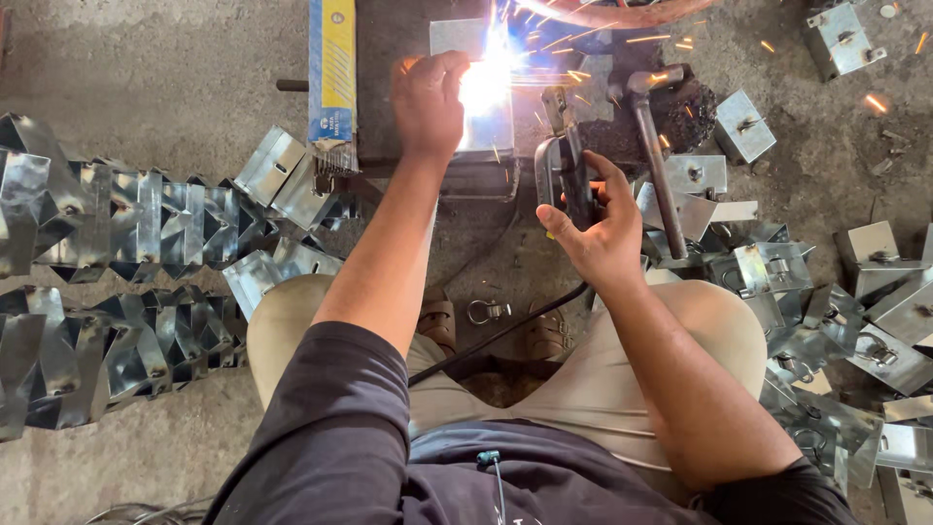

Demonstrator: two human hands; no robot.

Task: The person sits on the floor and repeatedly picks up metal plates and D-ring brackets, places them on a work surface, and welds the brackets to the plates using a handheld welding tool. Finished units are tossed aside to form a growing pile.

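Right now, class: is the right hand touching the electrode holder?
Touching. The head view shows the right hand wrapped around the electrode holder, fingers closed on its grip.

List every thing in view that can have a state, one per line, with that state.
Left hand: pressed on the shiny sheet-metal box at the arc.
Shiny sheet-metal box: on the dark work block, being welded, sparks flying.
Right hand: closed around the dark electrode holder.
Dark electrode holder: gripped, tip toward the arc.
Steel hammer: lying unheld.
Folded galvanised boxes: stacked in rows at left.
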